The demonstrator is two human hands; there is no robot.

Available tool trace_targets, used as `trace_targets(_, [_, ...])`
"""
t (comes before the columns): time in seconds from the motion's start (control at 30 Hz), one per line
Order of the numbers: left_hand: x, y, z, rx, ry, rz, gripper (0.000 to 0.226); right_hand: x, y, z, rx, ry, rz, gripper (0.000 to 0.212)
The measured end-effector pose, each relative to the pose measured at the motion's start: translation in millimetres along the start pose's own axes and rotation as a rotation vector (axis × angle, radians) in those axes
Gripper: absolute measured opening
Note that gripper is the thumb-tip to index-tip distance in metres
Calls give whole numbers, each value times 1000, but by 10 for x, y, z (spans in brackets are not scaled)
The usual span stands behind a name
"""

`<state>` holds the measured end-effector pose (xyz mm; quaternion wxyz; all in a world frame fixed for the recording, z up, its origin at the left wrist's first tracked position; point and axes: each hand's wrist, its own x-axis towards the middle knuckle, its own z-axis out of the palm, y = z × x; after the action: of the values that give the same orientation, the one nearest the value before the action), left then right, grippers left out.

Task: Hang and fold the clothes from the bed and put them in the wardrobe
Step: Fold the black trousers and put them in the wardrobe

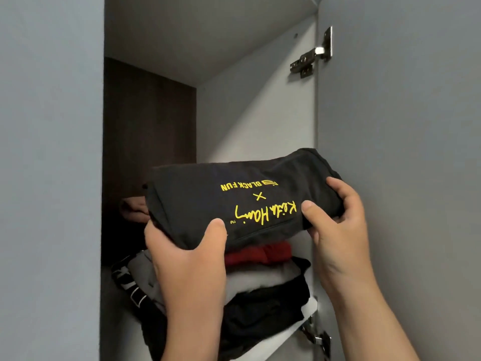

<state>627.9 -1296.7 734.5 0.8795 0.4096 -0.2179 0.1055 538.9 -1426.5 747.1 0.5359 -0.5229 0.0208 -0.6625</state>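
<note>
Both forearms rise from 6 o'clock toward the open wardrobe [260, 113]. The left hand [187, 254] grips the folded black T-shirt [234, 194] at its 7 o'clock corner, thumb lying on top and fingers curled out of sight beneath. The right hand [335, 207] clasps the shirt's 3 o'clock end, thumb on the upper face and fingertips wrapped over the far edge. The shirt is held level at frame centre, above the stack of folded clothes [265, 282] on the shelf [309, 311]; whether it touches the red garment [263, 254] on top of the stack cannot be told. Its yellow lettering reads upside down. The stack's left part is hidden behind the left wrist, and a dim pinkish bundle [132, 207] at 9 o'clock is hard to identify. A hinge [312, 57] sits at 1 o'clock
</note>
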Motion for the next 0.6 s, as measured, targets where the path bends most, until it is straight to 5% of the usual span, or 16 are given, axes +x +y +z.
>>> trace_targets(0.23, [295, 83, 190, 109, 75, 142, 52, 564, 250, 412, 134, -63, 167, 50])
trace_targets(0.43, [546, 23, 277, 333, 130, 28, 44, 681, 664, 524, 72, -80, 361, 55])
trace_targets(0.6, [464, -94, 159, 719, 150, 5, 94, 530, 976, 366, 28, -70, 529, 56])
